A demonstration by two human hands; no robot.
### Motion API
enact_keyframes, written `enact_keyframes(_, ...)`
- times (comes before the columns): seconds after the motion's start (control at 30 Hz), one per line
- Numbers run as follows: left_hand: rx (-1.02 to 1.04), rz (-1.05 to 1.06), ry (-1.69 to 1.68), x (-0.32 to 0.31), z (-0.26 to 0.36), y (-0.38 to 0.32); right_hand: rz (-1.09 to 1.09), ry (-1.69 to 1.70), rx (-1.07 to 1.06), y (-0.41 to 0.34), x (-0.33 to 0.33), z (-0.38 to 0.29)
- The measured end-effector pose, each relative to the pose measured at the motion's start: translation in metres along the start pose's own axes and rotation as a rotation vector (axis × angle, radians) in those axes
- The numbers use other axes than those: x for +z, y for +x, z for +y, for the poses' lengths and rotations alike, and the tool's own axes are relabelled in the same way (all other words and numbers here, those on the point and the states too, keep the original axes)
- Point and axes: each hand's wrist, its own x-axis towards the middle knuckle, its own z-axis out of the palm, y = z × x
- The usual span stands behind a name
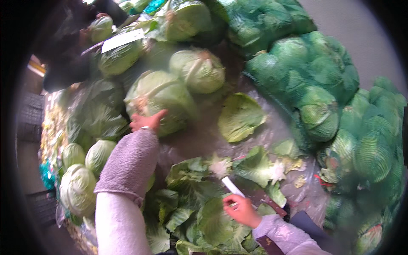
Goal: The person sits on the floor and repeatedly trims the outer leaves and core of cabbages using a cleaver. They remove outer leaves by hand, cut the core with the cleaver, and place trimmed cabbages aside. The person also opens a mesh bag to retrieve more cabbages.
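Note:
My left hand (147, 122), thumb and fingers spread, grips the near stem end of a large green cabbage head (165, 98). Behind it sits a smaller cabbage head (199, 71), stem end up. At the lower right, my right hand (240, 212) has curled fingers at a pale, narrow blade-like strip (232, 187) that passes under or behind them; whether they hold it cannot be told. Just right of that hand is a brown riveted handle (274, 206). Loose cabbage leaves (213, 220) and a cut cabbage stump (220, 165) lie around the right hand.
Green mesh sacks of cabbages (302, 73) line the right side. One loose leaf (240, 118) lies on plastic sheeting (274, 127). Several trimmed cabbages (78, 191) sit at left. At the upper left, a person in dark clothing (68, 47) holds a small cabbage (101, 28).

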Motion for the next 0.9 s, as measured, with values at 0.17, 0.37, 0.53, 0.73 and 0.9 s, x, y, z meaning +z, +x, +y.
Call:
enact_keyframes(0.17,0.117,0.159,-0.103,0.031,-0.021,-0.037,0.28,-0.506,-0.613,0.086,-0.035,-0.08)
enact_keyframes(0.37,0.194,0.292,-0.15,0.103,-0.062,-0.087,0.345,-0.685,-0.824,0.253,0.028,-0.185)
enact_keyframes(0.53,0.774,0.174,-0.32,0.036,-0.088,-0.103,0.315,-0.783,-0.63,0.29,0.07,-0.172)
enact_keyframes(0.73,0.503,-0.255,-0.908,-0.073,-0.022,0.092,0.353,-0.777,-0.675,0.301,0.068,-0.16)
enact_keyframes(0.9,0.332,-0.443,-0.657,-0.027,-0.035,0.136,0.335,-0.693,-0.755,0.301,0.049,-0.136)
